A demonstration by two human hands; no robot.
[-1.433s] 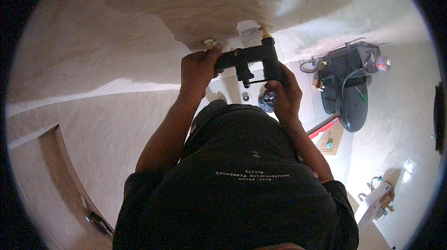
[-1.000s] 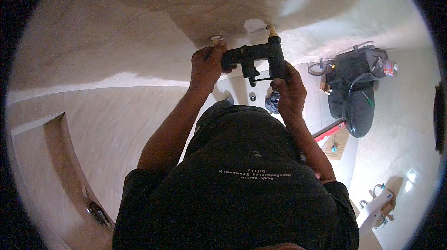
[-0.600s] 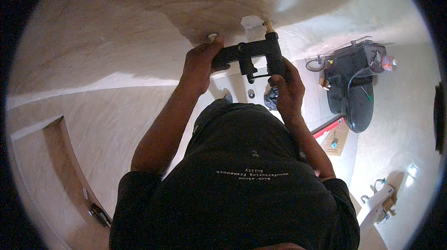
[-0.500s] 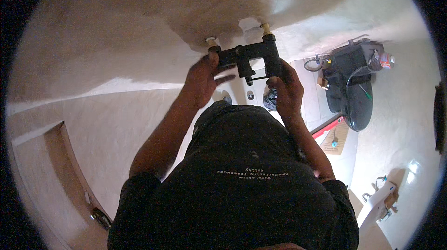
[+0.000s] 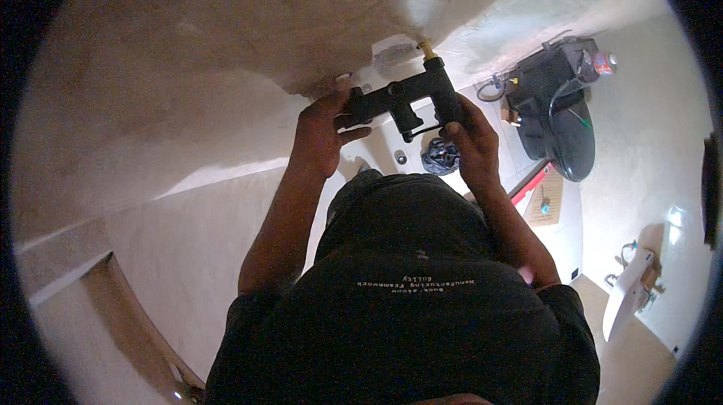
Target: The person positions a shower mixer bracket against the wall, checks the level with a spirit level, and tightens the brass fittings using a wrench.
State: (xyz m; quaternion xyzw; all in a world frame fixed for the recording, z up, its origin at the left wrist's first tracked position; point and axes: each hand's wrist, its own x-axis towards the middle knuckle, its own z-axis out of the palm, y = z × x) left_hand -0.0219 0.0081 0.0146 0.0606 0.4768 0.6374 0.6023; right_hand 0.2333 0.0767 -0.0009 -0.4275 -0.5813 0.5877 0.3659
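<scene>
A black wall-mounted mixer tap [image 5: 399,100] is held up against the wall between both hands. My left hand [image 5: 320,137] is wrapped round its left end, with one finger or thumb showing below the body. My right hand [image 5: 476,147] grips the right end, its thumb on the near side. A brass wall fitting [image 5: 427,49] meets the tap's right inlet; whether it is threaded in cannot be seen. The left wall fitting [image 5: 343,78] is mostly hidden behind my left hand. The tap slants, its right end nearer the top of the view.
On the right stand a black toilet [image 5: 568,119] and, atop it, a can [image 5: 605,63]. A red spirit level [image 5: 533,183] and cardboard [image 5: 544,201] lie on the floor. A dark plastic bag [image 5: 440,156] sits below the tap. A white washbasin [image 5: 626,296] hangs farther right.
The view has turned a little. The tap slants more, and my left hand has come up over its left end, covering the left fitting that showed before. My right hand keeps its grip.
</scene>
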